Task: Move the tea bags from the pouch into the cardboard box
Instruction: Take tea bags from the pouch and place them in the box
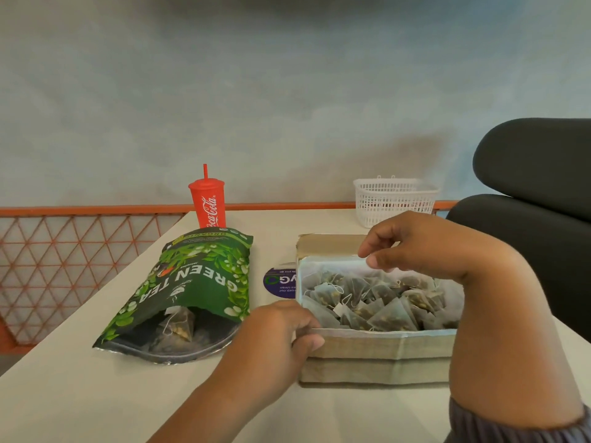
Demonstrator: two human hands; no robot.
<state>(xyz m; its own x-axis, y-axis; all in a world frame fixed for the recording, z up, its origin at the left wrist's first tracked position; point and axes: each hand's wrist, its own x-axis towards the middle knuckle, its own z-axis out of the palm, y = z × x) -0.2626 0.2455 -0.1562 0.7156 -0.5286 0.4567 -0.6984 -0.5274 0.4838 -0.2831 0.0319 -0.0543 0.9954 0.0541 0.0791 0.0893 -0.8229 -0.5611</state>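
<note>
Head: left hand [281, 327] grips cardboard box [377, 350]; right hand [425, 247] curled above it, hold unclear.

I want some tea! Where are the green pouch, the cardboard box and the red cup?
green pouch [198, 279], head view, middle of its printed front.
cardboard box [377, 354], head view, its near outer wall.
red cup [209, 207], head view, its side at the logo.

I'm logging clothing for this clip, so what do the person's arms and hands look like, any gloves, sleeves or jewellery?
Both are bare: no gloves, rings or watch show on the left hand or right hand. The left forearm is uncovered to the frame's edge. The right arm wears a dark grey, gathered sleeve, seen at the bottom right corner.
</note>
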